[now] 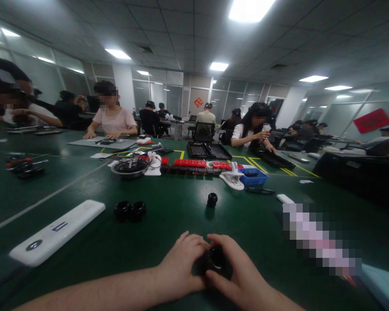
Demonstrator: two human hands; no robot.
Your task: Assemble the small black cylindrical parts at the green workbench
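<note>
Near the bottom centre of the head view, a black ring-shaped part (215,259) is between my two hands, close to the green table. My right hand (238,270) curves round its right side, with thumb and fingers on it. My left hand (183,263) is closed round the left side, its fingertips partly hidden behind the part. A similar small black part (212,199) stands alone farther forward. Two more black round parts (130,211) sit side by side to the left.
A white power strip (60,233) lies at left, and a pixelated long object (320,237) at right. Across the table (168,194) are a metal bowl (129,167), red strips (190,163), a blue bin (253,176) and black trays (209,151). Several people sit beyond.
</note>
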